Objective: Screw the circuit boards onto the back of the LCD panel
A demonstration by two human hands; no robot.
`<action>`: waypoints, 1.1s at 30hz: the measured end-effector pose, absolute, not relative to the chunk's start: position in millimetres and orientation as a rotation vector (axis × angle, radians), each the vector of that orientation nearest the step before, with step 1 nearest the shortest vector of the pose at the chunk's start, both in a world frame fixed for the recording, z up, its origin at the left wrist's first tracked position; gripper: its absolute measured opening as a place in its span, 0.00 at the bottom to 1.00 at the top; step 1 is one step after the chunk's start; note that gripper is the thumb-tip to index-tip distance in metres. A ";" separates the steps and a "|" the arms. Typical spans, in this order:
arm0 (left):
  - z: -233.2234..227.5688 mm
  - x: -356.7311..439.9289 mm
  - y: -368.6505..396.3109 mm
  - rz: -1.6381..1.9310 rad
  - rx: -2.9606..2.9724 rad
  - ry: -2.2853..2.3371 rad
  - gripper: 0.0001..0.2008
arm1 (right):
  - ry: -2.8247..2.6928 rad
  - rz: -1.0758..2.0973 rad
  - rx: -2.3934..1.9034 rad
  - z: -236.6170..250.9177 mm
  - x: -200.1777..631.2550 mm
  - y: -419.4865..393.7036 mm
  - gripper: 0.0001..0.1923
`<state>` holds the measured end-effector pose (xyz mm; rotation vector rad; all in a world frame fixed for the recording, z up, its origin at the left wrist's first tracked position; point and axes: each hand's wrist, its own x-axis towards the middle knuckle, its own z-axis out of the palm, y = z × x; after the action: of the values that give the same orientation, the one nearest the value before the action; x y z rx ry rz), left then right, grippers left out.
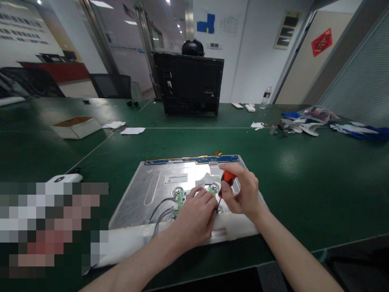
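Note:
A flat metal-backed display panel (138, 190) lies on the green table in front of me. Near its middle is a small green circuit board (180, 197), with dark cables (159, 217) running off its left side. My left hand (199, 209) is bent over this board, fingers close together and pressing on it, covering most of it. A red and black screwdriver (227, 178) is gripped in my right hand (244, 190). Its shaft points down beside my left fingers, at the board's right side; the tip's exact contact is hard to see. A blue board strip (194, 160) runs along the panel's far edge.
A black monitor-like frame (190, 85) stands upright farther back. An open box (77, 126) and papers (133, 131) lie on the left. Gloves, a plastic bag (319, 114) and small parts sit on the right, near a water bottle (266, 97). A blurred-out patch covers the lower left.

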<state>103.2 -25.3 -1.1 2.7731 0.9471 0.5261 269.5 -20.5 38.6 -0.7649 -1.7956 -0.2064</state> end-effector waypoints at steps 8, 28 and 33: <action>-2.4 102.6 -25.0 0.537 2.757 0.949 0.08 | -1.806 -0.236 -0.756 36.1 269.2 -17.3 0.13; -1.7 102.8 -25.3 0.510 2.754 0.953 0.08 | -1.797 -0.210 -0.776 36.7 267.9 -17.5 0.13; -2.6 102.9 -24.5 0.509 2.739 0.949 0.07 | -1.829 -0.154 -0.729 37.8 270.3 -17.8 0.12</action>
<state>102.9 -24.5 -2.6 2.7392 0.9487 0.5093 270.3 -17.8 37.8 -0.7288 -1.8291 -0.1539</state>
